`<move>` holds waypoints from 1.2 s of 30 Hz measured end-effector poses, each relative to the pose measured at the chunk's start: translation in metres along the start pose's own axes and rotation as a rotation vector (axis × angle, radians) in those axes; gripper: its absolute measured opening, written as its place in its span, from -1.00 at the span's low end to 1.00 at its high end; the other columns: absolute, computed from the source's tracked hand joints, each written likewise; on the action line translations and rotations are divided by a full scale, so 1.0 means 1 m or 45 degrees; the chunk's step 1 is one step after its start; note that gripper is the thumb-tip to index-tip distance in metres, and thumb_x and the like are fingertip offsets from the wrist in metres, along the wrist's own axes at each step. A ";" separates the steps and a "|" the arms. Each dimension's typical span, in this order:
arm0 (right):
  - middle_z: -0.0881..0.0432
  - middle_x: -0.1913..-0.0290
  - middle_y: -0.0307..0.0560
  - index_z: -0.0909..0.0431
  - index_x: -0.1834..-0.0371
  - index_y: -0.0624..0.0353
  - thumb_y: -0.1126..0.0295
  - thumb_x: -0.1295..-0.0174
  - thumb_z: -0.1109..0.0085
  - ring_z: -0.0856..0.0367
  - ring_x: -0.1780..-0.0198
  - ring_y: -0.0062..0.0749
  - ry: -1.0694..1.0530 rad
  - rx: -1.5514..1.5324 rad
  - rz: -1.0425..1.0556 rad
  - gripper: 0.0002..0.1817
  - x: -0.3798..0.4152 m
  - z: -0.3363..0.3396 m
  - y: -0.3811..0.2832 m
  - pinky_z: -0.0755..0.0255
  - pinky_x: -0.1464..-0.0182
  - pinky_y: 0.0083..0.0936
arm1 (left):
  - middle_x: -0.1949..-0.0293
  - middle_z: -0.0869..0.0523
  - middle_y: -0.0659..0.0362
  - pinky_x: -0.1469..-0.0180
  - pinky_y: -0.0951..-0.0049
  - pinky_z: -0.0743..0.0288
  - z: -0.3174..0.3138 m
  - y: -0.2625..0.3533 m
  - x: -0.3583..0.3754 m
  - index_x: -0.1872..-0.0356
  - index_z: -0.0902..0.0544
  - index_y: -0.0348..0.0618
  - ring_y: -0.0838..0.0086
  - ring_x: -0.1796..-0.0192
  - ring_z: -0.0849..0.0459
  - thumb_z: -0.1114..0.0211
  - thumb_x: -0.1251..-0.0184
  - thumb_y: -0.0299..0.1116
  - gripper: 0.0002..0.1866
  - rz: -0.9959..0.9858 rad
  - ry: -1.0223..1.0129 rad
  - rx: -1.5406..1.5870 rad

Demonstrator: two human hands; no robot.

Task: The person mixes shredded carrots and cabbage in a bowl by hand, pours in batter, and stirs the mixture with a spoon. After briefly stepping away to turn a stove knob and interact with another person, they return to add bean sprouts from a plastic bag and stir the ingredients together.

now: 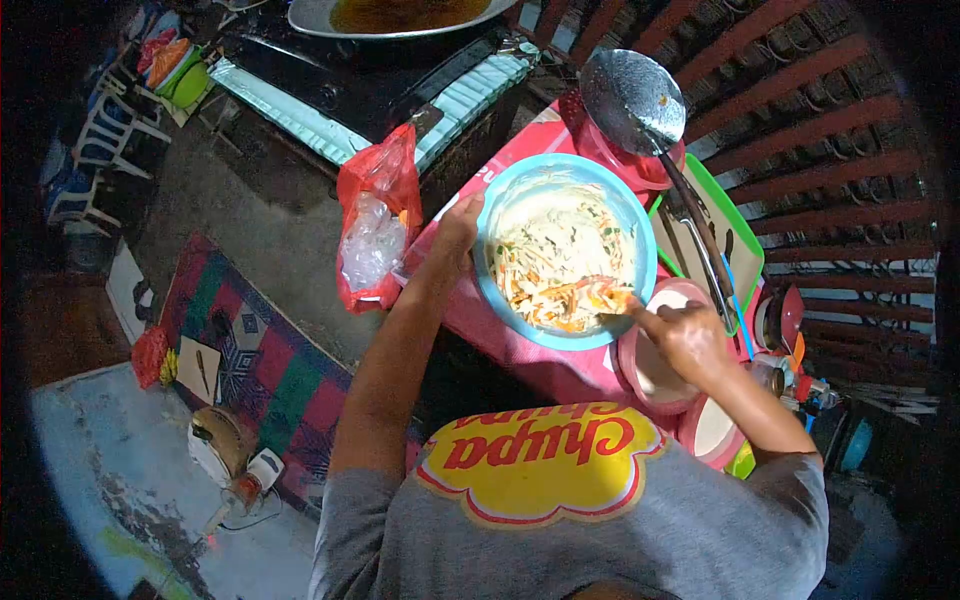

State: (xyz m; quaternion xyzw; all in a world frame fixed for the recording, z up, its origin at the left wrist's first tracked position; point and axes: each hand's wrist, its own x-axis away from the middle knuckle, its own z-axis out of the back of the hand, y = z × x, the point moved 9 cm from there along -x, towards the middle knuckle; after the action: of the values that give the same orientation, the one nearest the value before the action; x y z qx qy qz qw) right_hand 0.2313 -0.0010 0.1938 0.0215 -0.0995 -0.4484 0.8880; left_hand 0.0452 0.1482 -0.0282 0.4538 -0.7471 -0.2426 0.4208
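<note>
Right hand (690, 342): grip closed on an orange utensil (598, 298), its long axis nearly crosswise, tip pointing left into the mix in the bowl (566, 163). Left hand (460, 225): grip partly curled at the rim, fingers partly hidden; bowl near the surface's (545, 370) left edge. Room: patterned mat (290, 370) left, chairs (125, 130) far upper left.

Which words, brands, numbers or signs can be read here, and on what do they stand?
"Chupa": red letters in the yellow logo on the grey shirt.
Cut-off red word beside it: not fully readable.
White letters on the pink-red table cover: too partial to read.
No number is readable.
</note>
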 end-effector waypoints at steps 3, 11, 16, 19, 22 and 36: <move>-0.62 0.47 -0.16 -0.55 0.19 -0.04 0.35 -0.05 -0.04 -0.52 0.69 -0.37 0.063 0.064 -0.199 -0.77 -0.017 -0.047 -0.008 -0.40 0.61 -0.45 | 0.18 -0.61 0.10 0.11 0.47 -0.46 -0.008 0.002 0.003 -0.02 -0.45 -0.28 0.46 0.19 -0.59 0.07 -0.37 -0.21 -0.62 -0.021 -0.034 -0.008; -0.60 0.60 -0.11 -0.66 0.34 -0.19 0.26 -0.06 -0.10 -0.56 0.63 -0.29 0.182 -0.262 -0.414 -0.85 -0.042 -0.016 0.043 -0.37 0.60 -0.37 | 0.11 -0.58 0.13 0.21 0.52 -0.50 -0.002 -0.004 0.071 -0.10 -0.41 -0.20 0.49 0.22 -0.60 0.09 -0.39 -0.23 -0.63 0.028 0.001 0.018; -0.60 0.57 0.03 -0.55 0.36 0.06 0.32 -0.05 -0.05 -0.62 0.53 -0.19 0.007 -0.206 -0.441 -0.86 -0.075 -0.077 -0.005 -0.46 0.48 -0.30 | 0.03 -0.53 0.18 0.11 0.55 -0.46 -0.008 -0.029 0.118 -0.19 -0.32 -0.18 0.54 0.14 -0.55 0.11 -0.40 -0.34 -0.63 -0.079 0.275 0.221; -0.60 0.54 0.01 -0.59 0.31 -0.01 0.24 -0.09 -0.08 -0.61 0.47 -0.12 0.000 -0.470 -0.526 -0.82 -0.065 -0.053 0.019 -0.45 0.42 -0.24 | 0.11 -0.55 0.22 0.39 0.67 -0.40 -0.001 -0.037 0.118 -0.23 -0.28 -0.13 0.72 0.33 -0.50 0.12 -0.42 -0.37 -0.62 -0.020 0.264 0.192; -0.61 0.52 0.01 -0.61 0.27 -0.04 0.12 -0.12 -0.08 -0.60 0.48 -0.10 0.093 -0.508 -0.785 -0.76 -0.022 -0.023 0.053 -0.43 0.45 -0.21 | 0.09 -0.52 0.24 0.43 0.68 -0.35 -0.015 -0.022 0.129 -0.25 -0.26 -0.11 0.72 0.38 -0.44 0.11 -0.41 -0.38 -0.60 -0.127 0.269 0.214; -0.60 0.53 0.05 -0.60 0.22 -0.03 0.23 -0.13 -0.05 -0.58 0.50 0.00 0.164 -0.587 -1.040 -0.79 -0.007 -0.042 0.060 -0.44 0.43 -0.22 | 0.03 -0.50 0.21 0.16 0.55 -0.46 -0.019 -0.026 0.140 -0.31 -0.15 -0.05 0.60 0.19 -0.52 0.12 -0.41 -0.40 -0.54 -0.128 0.292 0.127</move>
State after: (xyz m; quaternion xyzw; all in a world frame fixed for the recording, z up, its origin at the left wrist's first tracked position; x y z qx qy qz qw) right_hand 0.2830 0.0382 0.1592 -0.1113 0.0745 -0.7691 0.6249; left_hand 0.0407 0.0132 0.0191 0.5357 -0.6816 -0.1725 0.4676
